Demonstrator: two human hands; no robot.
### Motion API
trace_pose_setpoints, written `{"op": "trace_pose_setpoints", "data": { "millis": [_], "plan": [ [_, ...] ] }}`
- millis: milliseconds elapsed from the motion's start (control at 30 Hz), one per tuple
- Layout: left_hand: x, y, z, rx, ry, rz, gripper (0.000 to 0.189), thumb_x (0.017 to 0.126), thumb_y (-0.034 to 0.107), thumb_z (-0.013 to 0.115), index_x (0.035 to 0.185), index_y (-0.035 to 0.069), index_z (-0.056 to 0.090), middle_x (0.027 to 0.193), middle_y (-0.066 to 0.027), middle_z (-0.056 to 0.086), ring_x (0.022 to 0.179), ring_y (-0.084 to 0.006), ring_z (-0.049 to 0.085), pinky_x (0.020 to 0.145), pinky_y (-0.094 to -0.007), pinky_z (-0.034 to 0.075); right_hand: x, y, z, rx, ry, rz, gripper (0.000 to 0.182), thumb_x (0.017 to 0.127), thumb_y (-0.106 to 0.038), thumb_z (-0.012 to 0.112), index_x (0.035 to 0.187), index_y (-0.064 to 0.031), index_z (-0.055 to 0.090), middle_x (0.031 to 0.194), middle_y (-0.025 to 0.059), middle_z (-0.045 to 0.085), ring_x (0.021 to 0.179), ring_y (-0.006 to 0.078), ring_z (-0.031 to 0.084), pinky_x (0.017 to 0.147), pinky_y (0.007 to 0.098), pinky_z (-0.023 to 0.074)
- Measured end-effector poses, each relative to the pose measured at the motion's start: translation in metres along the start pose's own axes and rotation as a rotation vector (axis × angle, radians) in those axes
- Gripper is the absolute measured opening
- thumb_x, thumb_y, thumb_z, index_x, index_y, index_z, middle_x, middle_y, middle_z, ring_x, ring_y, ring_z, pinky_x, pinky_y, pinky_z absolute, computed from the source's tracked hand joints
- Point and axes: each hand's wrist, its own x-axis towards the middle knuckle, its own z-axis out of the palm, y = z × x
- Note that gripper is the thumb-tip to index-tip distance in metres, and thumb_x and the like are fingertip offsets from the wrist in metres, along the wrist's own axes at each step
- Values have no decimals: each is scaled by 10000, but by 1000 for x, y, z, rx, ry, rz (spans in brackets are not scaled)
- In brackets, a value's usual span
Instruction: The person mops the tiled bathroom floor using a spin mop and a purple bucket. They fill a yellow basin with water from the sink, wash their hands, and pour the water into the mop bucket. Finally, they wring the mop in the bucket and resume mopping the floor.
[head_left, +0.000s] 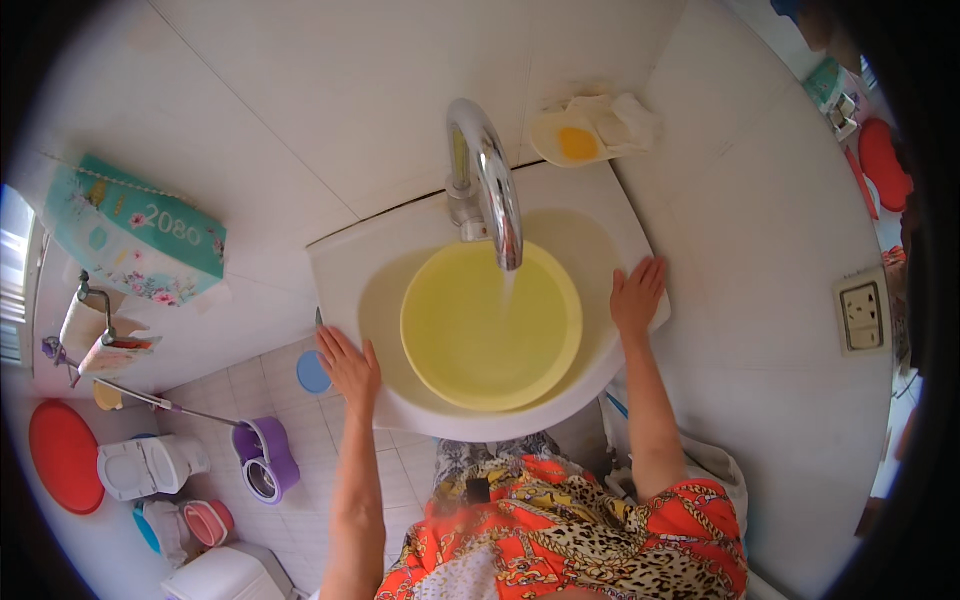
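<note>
A yellow plastic basin (491, 337) holding water sits in the white washbasin (487, 429). Above it curves a chrome faucet (501, 180), and a stream of water falls from its spout into the basin. My left hand (351, 369) lies on the washbasin's left rim, palm down, with nothing in it. On the right rim rests my right hand (637, 295), likewise without any object, its fingers towards the wall. Neither hand touches the yellow basin.
A soap dish (551, 142) with an orange piece is on the wall behind the washbasin. A socket (862, 319) is on the right wall. At left are a teal floral box (142, 232), a purple mop bucket (279, 465), a toilet (139, 469) and a blue round object (313, 372).
</note>
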Motion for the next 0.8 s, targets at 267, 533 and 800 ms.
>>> {"op": "trace_pose_setpoints", "data": {
  "millis": [267,533,800],
  "plan": [
    [107,45,27,-31,-24,339,602,829,281,460,1320,4,249,1389,-139,243,1291,-288,208,1021,-458,202,117,-78,73,285,-39,-399,537,856,-309,443,1241,52,343,1308,217,342,1218,326,326,989,439,269],
    [27,25,-14,-6,-397,780,377,757,80,517,1134,90,510,1208,-61,485,1180,-226,397,971,-583,192,52,-23,-9,224,-744,-1120,250,763,-90,535,1001,-130,602,1167,68,528,1167,255,409,969,447,298],
    [-61,54,-29,-360,-53,196,276,716,136,575,988,94,594,982,-35,605,1007,-217,523,991,-555,174,-26,20,-39,601,-95,-379,267,711,26,510,939,-77,604,1054,70,587,1046,223,519,946,419,343]
  ]
}}
